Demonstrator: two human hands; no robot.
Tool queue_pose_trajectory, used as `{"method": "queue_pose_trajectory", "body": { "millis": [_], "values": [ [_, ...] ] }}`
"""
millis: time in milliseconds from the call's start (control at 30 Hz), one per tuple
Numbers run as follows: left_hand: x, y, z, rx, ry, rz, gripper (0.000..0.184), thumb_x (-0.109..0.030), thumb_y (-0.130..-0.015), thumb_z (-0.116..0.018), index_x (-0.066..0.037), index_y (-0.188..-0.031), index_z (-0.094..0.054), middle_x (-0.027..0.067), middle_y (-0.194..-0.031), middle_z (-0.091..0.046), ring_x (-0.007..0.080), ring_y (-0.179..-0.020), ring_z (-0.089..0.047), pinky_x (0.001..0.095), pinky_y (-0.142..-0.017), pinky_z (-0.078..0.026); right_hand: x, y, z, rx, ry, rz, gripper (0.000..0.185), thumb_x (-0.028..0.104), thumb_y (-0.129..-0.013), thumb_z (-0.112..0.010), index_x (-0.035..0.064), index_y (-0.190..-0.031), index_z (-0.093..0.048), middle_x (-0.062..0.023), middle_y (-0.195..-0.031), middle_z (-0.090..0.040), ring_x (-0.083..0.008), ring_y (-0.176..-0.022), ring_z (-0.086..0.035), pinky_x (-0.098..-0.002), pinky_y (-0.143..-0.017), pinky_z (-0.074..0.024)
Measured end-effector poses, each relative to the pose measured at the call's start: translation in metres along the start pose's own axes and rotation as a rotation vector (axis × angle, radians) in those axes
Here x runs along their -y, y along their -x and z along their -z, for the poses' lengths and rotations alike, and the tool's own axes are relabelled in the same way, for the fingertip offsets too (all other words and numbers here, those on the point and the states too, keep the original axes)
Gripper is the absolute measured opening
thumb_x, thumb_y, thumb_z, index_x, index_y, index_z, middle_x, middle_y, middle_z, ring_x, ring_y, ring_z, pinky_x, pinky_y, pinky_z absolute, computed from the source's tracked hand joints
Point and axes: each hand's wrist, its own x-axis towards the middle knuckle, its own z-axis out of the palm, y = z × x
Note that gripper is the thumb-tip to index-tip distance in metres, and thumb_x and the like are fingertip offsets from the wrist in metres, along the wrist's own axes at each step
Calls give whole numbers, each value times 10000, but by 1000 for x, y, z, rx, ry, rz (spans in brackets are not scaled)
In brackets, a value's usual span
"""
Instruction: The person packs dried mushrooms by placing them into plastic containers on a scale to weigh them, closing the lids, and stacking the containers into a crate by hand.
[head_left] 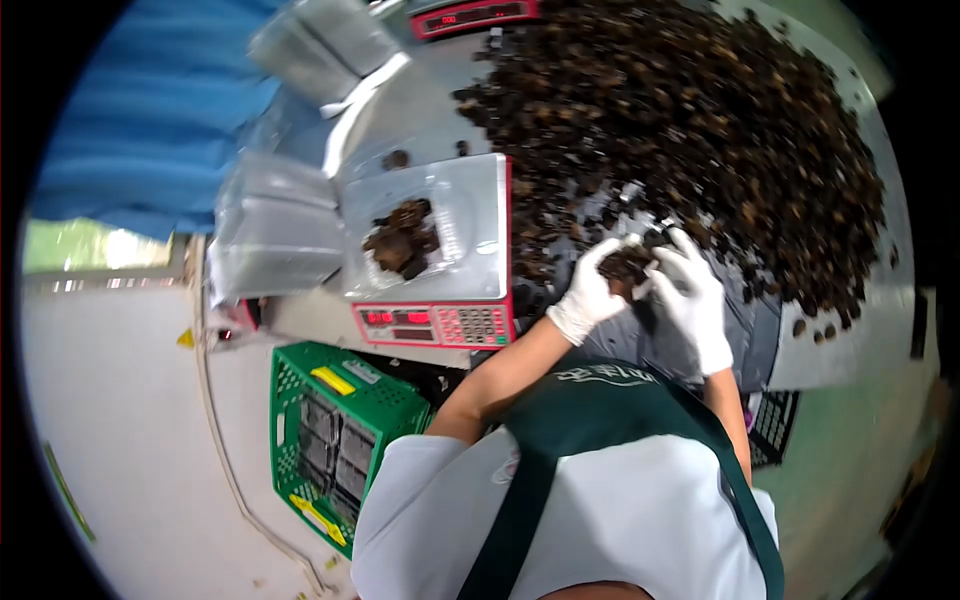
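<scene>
While a clear tray [447,240] of brown bits [402,245] sits on the scale [480,205], the left hand [588,292] has its fingers curled round a small bunch [625,268], right of the scale. The right hand [697,305] bends beside the bunch; I can't tell if its fingers grip. A big pile [680,110] lies up and right of the scale.

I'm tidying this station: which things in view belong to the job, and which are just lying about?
Likely the job's:
dark pieces, heaped and in the left hand
nearer scale
clear tray on it
clear plastic stack
green crate

Apparently idle:
farther scale
black crate
blue cloth
</scene>
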Motion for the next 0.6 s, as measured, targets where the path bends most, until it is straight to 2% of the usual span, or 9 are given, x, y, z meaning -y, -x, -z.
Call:
{"method": "queue_pose_trajectory", "body": {
  "millis": [33, 100, 233, 367, 400, 467, 533, 567, 600],
  "values": [
    [-1, 5, -13, -100, 14, -11, 291, -293, -941, -460, -101, -1087, -623, 83, -1015, -668, 247, -880, -648, 375, -716, -550, -4, 0, 1, -22, -103, -91, 310, 144, -797, -702, 70, -1095, -657, -157, -1287, -556, -284, -1108, -587, -340, -896, -494],
    [-5, 7, -15, -163, -59, -92, 249, -272, -916, -523, -79, -1025, -636, 111, -902, -666, 236, -753, -647, 312, -607, -549, -22, 1, 0, -64, 19, -16, 283, 99, -813, -686, 49, -1089, -652, -173, -1274, -561, -287, -1135, -578, -349, -930, -477],
    [-34, 28, -28, -227, -182, -215, 161, -163, -902, -561, -67, -1017, -621, 98, -912, -651, 200, -743, -640, 274, -558, -532, -30, 3, -1, -26, 51, -17, 282, 76, -819, -676, 50, -1098, -646, -168, -1263, -570, -287, -1155, -565, -341, -978, -442],
    [-79, 84, -70, -321, -564, -565, 204, -179, -884, -559, -90, -1061, -606, 56, -952, -627, 179, -817, -637, 251, -575, -529, -34, 6, -9, -4, 55, 12, 281, 80, -821, -679, 49, -1097, -643, -156, -1269, -569, -275, -1140, -574, -343, -967, -453],
    [-91, 98, -78, -325, -677, -751, 192, -187, -881, -548, -79, -1021, -623, 66, -947, -624, 162, -766, -634, 248, -576, -525, -34, 6, -10, 4, 67, 22, 270, 84, -820, -680, 52, -1086, -646, -145, -1272, -569, -273, -1111, -585, -341, -946, -464],
    [-120, 130, -99, -442, -735, -971, 177, -142, -860, -573, -32, -983, -638, 87, -905, -622, 137, -646, -601, 253, -606, -515, -34, 7, -12, 20, 91, 41, 250, 92, -819, -682, 57, -1065, -651, -124, -1278, -570, -267, -1054, -606, -337, -903, -487],
    [-153, 150, -83, -512, -1046, -1305, 173, -84, -839, -583, -14, -983, -648, 91, -988, -649, 163, -821, -625, 276, -732, -515, -36, 7, -15, 26, 85, 23, 238, 94, -816, -684, 57, -1049, -653, -123, -1277, -571, -270, -1051, -606, -334, -896, -488],
    [-171, 162, -75, -586, -1484, -1512, 171, -78, -819, -611, -4, -966, -658, 99, -1046, -653, 194, -946, -608, 318, -842, -489, -37, 7, -16, 32, 80, 6, 225, 96, -814, -686, 57, -1034, -655, -123, -1276, -571, -272, -1047, -606, -331, -889, -489],
    [-188, 170, -60, -618, -1621, -1492, 185, -105, -794, -646, -24, -960, -664, 109, -1043, -654, 223, -965, -609, 329, -862, -478, -36, 7, -16, 30, 78, 6, 225, 96, -814, -686, 57, -1034, -655, -123, -1276, -571, -272, -1047, -606, -331, -889, -489]
  ]
}}
